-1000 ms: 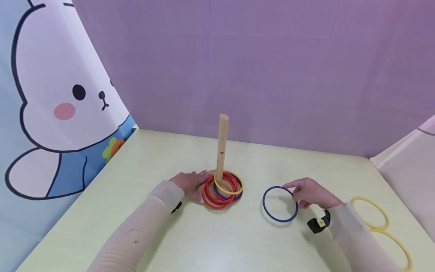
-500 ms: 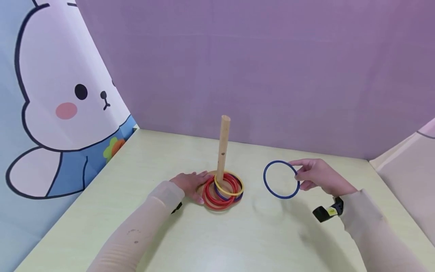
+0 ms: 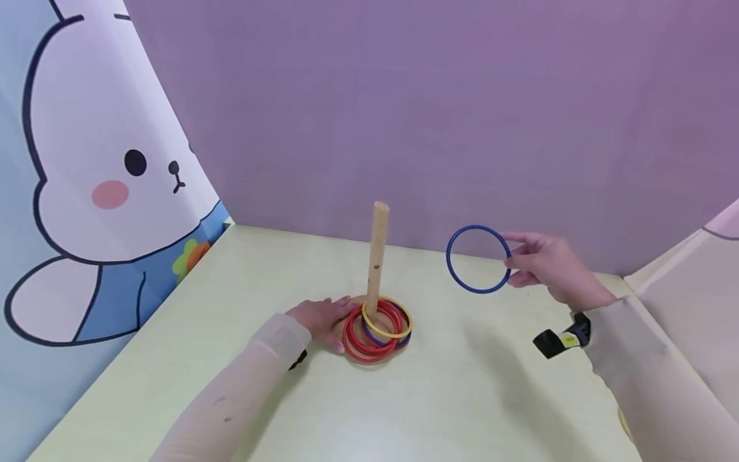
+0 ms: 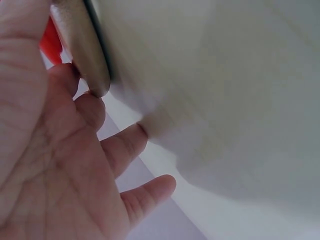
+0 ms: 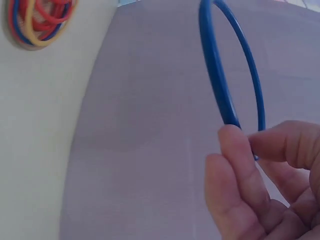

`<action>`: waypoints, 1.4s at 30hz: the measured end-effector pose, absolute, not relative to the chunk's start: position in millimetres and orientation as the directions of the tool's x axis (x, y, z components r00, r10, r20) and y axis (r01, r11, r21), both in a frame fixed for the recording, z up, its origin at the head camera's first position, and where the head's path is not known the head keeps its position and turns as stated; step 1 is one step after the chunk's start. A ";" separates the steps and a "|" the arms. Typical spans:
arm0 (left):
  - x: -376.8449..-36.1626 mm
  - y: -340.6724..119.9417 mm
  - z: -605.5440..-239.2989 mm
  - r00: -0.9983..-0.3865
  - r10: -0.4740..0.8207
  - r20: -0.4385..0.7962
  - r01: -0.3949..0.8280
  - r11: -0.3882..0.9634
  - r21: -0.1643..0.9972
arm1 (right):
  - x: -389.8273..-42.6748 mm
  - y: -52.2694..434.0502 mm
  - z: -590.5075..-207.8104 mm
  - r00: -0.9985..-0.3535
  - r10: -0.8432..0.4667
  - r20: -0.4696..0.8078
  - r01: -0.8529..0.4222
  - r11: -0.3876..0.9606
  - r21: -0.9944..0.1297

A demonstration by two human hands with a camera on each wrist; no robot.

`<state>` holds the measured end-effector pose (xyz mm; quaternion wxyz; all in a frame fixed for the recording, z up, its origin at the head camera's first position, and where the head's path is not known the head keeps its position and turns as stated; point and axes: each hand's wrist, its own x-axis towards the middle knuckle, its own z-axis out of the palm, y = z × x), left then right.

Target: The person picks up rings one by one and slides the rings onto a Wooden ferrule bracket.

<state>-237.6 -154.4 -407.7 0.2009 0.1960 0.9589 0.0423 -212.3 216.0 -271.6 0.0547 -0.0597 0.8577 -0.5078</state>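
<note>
My right hand (image 3: 545, 263) pinches the right side of a blue ring (image 3: 479, 292) between thumb and fingers. The ring hangs in the air, tilted, to the right of an upright wooden peg (image 3: 378, 256). My left hand (image 3: 319, 321) lies at the left edge of the round wooden base (image 4: 82, 47), thumb and fingers spread and touching it. Around the foot of the peg lie several red rings (image 3: 369, 361), a yellow ring (image 3: 411, 317) and a dark blue ring (image 3: 404, 344).
A bit of yellow ring (image 3: 625, 425) shows on the pale table (image 3: 439, 410) at the right, mostly hidden by my right sleeve. A purple cloth (image 3: 462, 128) rises behind the table. A rabbit-printed cloth (image 3: 75, 128) hangs at the left.
My right hand has lifted the blue ring from close to the tabletop up to about the height of the peg's upper part. The left hand has stayed at the base.
</note>
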 end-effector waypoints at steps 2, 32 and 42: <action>-236.6 -154.7 -408.3 -0.842 0.393 -0.370 0.359 0.919 0.161 | -209.7 215.0 -266.5 -0.989 -0.150 -0.012 -0.059 0.457 -0.887; -243.4 -158.6 -412.8 -0.833 0.415 -0.365 0.389 0.909 0.147 | -164.6 138.3 -250.3 -0.950 -0.197 0.243 -0.156 -0.373 -0.914; -247.6 -159.9 -413.7 -0.820 0.420 -0.388 0.374 0.907 0.192 | -165.3 95.2 -248.7 -0.963 -0.148 0.224 -0.182 -0.251 -0.951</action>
